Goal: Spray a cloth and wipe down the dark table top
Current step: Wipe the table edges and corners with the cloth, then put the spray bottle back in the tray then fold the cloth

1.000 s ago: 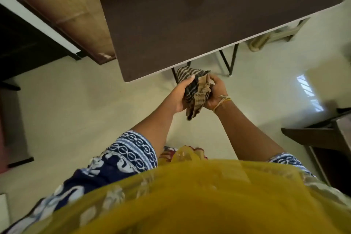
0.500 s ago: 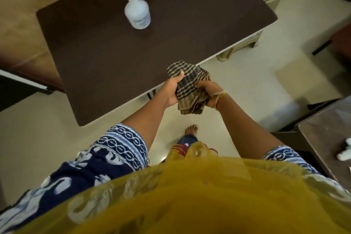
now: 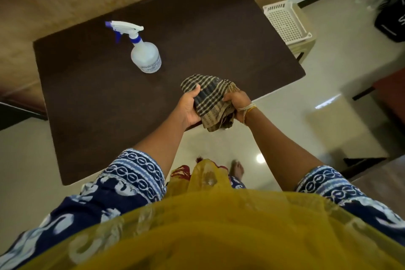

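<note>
Both hands bunch the checked cloth (image 3: pixel 211 99), hiding its folds, above table edge

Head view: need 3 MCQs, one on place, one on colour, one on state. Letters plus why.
1. Where does the spray bottle stand?
A. on the dark table top
B. on the floor
C. in the white basket

2. What colour is the bottle's trigger?
A. red
B. blue
C. green

3. What holds the striped cloth?
A. nothing, it lies flat on the table
B. the right hand alone
C. both the left hand and the right hand

Key: 1 A, the bottle stands upright on the dark surface, away from the hands. 2 B, the trigger and the collar below the white spray head are blue. 3 C, each hand grips one side of the bunched cloth, which is held above the table's near edge.
</note>
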A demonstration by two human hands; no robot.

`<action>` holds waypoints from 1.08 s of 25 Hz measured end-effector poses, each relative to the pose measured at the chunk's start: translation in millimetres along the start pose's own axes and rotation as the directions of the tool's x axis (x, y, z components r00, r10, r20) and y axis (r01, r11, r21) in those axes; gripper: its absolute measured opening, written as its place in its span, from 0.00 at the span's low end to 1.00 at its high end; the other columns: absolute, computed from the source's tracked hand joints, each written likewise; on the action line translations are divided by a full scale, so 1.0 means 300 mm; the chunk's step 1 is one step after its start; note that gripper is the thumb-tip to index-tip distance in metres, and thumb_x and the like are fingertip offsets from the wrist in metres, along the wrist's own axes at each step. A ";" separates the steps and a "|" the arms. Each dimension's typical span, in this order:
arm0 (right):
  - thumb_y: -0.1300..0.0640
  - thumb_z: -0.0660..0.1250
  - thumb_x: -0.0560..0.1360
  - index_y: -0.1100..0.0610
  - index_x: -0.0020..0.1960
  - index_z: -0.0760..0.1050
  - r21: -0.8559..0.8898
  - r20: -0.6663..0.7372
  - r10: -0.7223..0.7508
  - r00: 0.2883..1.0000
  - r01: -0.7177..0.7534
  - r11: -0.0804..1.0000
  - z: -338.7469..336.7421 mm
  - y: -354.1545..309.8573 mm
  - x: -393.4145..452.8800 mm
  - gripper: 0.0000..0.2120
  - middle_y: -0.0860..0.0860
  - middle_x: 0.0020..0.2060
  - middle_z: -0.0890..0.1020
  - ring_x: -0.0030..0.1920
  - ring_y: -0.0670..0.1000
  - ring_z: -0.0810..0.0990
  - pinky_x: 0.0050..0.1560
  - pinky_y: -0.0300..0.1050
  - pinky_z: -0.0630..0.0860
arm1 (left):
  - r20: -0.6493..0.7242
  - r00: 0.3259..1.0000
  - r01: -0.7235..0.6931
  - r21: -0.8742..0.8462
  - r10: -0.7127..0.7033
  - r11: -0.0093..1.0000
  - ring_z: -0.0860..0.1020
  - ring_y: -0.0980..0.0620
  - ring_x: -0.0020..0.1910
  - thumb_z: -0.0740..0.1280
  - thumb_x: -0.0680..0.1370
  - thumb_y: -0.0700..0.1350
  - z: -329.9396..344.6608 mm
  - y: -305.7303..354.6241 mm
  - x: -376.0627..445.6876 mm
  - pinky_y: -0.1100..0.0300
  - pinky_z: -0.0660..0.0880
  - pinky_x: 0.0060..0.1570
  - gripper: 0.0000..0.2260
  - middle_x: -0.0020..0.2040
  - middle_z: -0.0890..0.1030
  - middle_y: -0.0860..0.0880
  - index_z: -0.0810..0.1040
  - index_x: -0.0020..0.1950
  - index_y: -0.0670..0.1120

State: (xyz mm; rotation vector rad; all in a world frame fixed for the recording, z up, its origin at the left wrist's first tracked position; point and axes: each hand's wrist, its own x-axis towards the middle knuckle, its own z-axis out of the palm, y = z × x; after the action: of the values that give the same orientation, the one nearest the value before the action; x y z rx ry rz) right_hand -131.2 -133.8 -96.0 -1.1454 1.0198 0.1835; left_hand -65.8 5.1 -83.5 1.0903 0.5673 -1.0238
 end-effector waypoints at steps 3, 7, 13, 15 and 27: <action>0.68 0.65 0.73 0.61 0.61 0.75 -0.173 0.040 -0.051 0.998 0.057 0.983 0.018 -0.071 0.076 0.17 0.59 0.56 0.79 0.60 0.61 0.77 0.62 0.56 0.75 | -0.121 0.992 -0.033 -0.020 0.030 0.999 0.79 0.38 0.58 0.63 0.81 0.46 0.026 0.040 0.029 0.40 0.76 0.53 0.15 0.62 0.79 0.38 0.75 0.64 0.40; 0.67 0.67 0.75 0.65 0.67 0.72 -0.433 0.156 -0.085 0.984 0.145 0.889 0.054 -0.148 0.172 0.21 0.57 0.57 0.78 0.59 0.56 0.76 0.56 0.48 0.73 | -0.346 0.937 -0.053 0.015 0.055 0.998 0.78 0.40 0.58 0.64 0.80 0.39 0.014 0.091 0.098 0.43 0.78 0.43 0.15 0.63 0.78 0.40 0.72 0.67 0.43; 0.63 0.67 0.75 0.64 0.67 0.72 -0.709 0.188 -0.001 0.982 0.137 0.692 0.149 -0.173 0.301 0.20 0.58 0.59 0.78 0.59 0.60 0.77 0.56 0.51 0.75 | -0.440 0.893 -0.053 0.107 0.095 0.993 0.76 0.42 0.63 0.60 0.79 0.29 -0.097 0.156 0.113 0.41 0.74 0.54 0.22 0.62 0.77 0.45 0.69 0.69 0.48; 0.56 0.66 0.75 0.65 0.63 0.75 -0.785 0.154 -0.070 0.986 0.165 0.597 0.196 -0.199 0.336 0.19 0.58 0.54 0.80 0.54 0.60 0.79 0.50 0.46 0.75 | -0.449 0.887 -0.045 0.154 0.111 0.987 0.77 0.43 0.60 0.58 0.79 0.30 -0.151 0.197 0.099 0.45 0.75 0.54 0.22 0.61 0.78 0.45 0.72 0.68 0.50; 0.54 0.78 0.67 0.53 0.71 0.68 -0.607 0.582 -0.286 0.761 0.640 0.471 0.739 -0.480 0.349 0.36 0.55 0.65 0.74 0.64 0.56 0.74 0.62 0.51 0.73 | -0.510 0.837 -0.121 0.186 0.201 0.975 0.73 0.43 0.67 0.67 0.76 0.34 -0.279 0.593 0.136 0.42 0.72 0.64 0.28 0.69 0.73 0.43 0.64 0.74 0.49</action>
State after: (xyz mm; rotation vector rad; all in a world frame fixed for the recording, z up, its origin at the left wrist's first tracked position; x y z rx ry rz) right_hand 140.9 -54.8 -69.5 -2.0694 0.1386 0.4256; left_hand 118.4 83.5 -69.6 1.5420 0.8318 -0.6146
